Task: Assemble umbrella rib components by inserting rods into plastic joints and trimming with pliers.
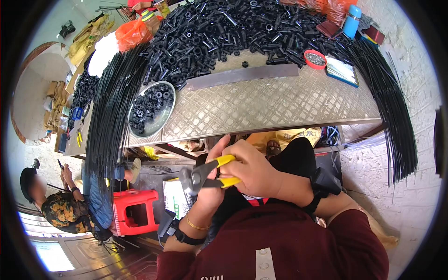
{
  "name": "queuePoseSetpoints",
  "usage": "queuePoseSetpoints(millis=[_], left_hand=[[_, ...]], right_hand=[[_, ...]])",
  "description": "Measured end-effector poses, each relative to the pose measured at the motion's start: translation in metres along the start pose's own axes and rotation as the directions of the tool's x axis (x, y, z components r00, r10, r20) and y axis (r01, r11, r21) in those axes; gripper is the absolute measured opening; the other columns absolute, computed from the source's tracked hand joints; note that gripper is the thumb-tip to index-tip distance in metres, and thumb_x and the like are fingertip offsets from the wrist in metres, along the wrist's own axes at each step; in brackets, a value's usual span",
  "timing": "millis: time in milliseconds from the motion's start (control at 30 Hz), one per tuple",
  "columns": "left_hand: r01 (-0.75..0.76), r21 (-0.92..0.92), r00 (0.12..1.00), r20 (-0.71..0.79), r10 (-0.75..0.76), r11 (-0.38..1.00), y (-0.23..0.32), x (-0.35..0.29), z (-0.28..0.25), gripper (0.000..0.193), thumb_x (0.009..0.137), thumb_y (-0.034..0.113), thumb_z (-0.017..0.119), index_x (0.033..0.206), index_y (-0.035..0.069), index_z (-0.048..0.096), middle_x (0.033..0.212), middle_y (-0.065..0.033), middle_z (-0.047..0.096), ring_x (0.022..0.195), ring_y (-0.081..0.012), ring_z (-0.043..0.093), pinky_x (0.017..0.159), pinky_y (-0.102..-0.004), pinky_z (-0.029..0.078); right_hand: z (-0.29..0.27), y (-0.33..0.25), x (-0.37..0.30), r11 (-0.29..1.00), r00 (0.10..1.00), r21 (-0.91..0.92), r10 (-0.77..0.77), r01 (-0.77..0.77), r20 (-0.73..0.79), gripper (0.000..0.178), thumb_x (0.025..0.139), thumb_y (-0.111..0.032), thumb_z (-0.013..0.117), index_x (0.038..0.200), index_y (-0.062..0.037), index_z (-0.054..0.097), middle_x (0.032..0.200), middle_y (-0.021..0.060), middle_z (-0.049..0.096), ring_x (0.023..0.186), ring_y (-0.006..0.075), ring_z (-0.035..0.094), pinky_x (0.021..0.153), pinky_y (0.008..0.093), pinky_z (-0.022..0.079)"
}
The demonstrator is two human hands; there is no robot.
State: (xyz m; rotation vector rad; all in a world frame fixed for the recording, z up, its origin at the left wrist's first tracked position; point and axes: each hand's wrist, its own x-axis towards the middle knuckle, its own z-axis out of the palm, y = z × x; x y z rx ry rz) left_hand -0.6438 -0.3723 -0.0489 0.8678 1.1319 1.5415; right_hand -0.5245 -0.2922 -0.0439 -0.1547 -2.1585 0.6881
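In front of my chest, below the table edge, my right hand (254,170) is closed round the yellow handles of a pair of pliers (199,178). The handles stand apart, and the grey metal head points left. My left hand (211,197) is right behind the pliers, close against the right hand. One left finger reaches up past the handles; the pliers and right hand hide the others, so I cannot tell whether it holds anything.
A big heap of black plastic parts (210,37) covers the table's (280,102) far side. A metal strip (242,76), bowl (170,109), red dish (315,65) and bundles of black rods (389,102) lie nearer. A person (65,205) sits left, beside a red stool (135,193).
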Motion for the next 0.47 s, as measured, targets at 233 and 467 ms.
queuePoseSetpoints(millis=[233, 467], left_hand=[[-0.064, -0.192, 0.992, -0.117, 0.042, 0.979, 0.012, 0.002, -0.007, 0.056, 0.094, 0.046, 0.032, 0.123, 0.001, 0.049, 0.049, 0.0033, 0.037, 0.040, -0.0063, 0.027, 0.040, -0.0238, 0.025], [-0.051, -0.105, 0.993, -0.113, 0.040, 0.993, 0.011, 0.003, -0.017, 0.057, 0.092, 0.048, 0.034, 0.118, 0.001, 0.053, 0.052, 0.0021, 0.039, 0.040, -0.0075, 0.028, 0.040, -0.0247, 0.025]], right_hand=[[-0.049, -0.003, -0.003, 0.970, 0.986, -0.241, 0.078, -0.041, 0.145, 0.020, 0.068, -0.013, 0.065, 0.085, -0.0059, 0.059, 0.087, 0.0099, 0.051, 0.079, 0.0265, 0.051, 0.067, 0.0361, 0.045], [-0.076, -0.011, -0.011, 0.901, 0.913, -0.432, 0.201, -0.031, 0.355, 0.014, 0.070, -0.013, 0.063, 0.081, -0.0049, 0.058, 0.083, 0.0099, 0.050, 0.079, 0.0277, 0.053, 0.069, 0.0373, 0.044]])
